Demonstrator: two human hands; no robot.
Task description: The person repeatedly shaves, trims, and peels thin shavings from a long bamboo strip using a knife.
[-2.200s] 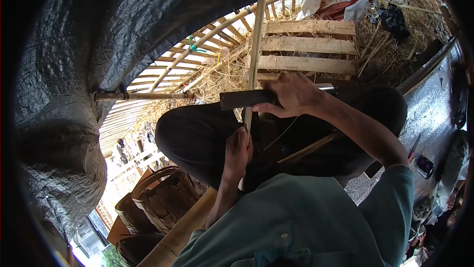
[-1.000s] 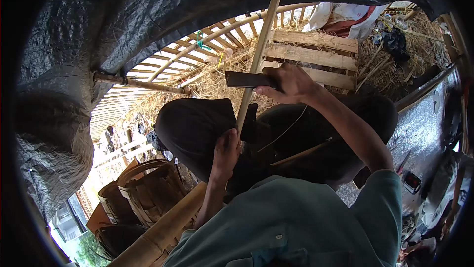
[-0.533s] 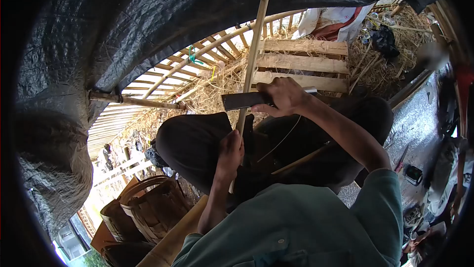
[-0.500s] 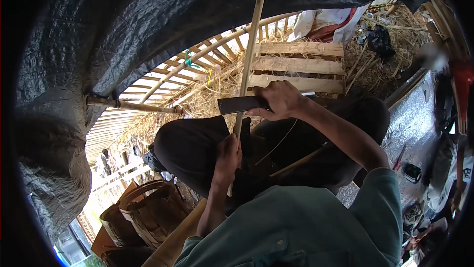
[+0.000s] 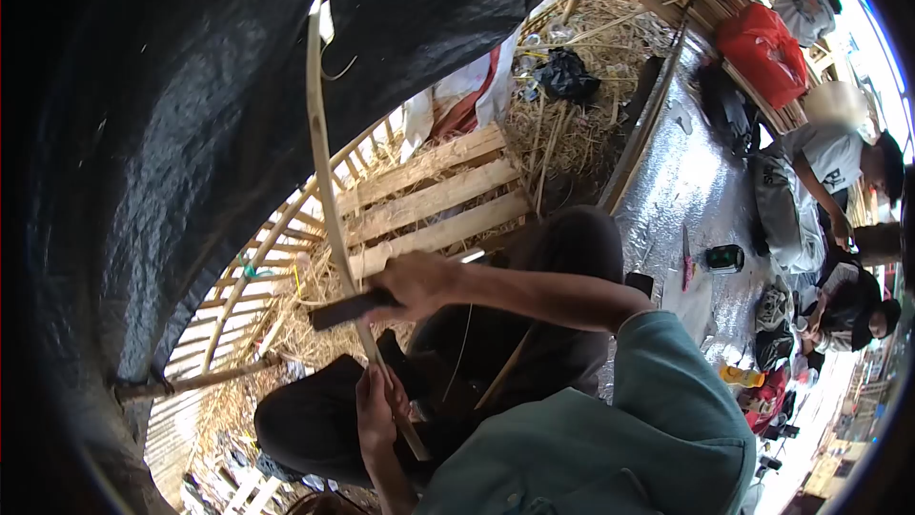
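Observation:
A long pale bamboo strip (image 5: 325,162) runs from the top of the view down between my knees, bending slightly. My left hand (image 5: 378,403) is closed around its lower part, with the end sticking out below. Above it, my right hand (image 5: 417,284) grips a dark broad blade (image 5: 345,311), which lies across the strip. The blade's far end points left past the strip. A thin curled sliver (image 5: 340,70) hangs from the strip near the top. Another thin strip (image 5: 503,369) lies over my lap.
A slatted wooden pallet (image 5: 434,201) stands ahead amid straw. Black sheeting (image 5: 219,124) hangs at the left. Rightward are a shiny floor sheet (image 5: 681,172), a black can (image 5: 724,259), a red bag (image 5: 762,53) and several people, one in a grey shirt (image 5: 827,155).
The view has swung to the right, bringing people and the red bag into sight. The blade and strip appear lower and further left, and the strip looks more bent. Both hands keep their hold.

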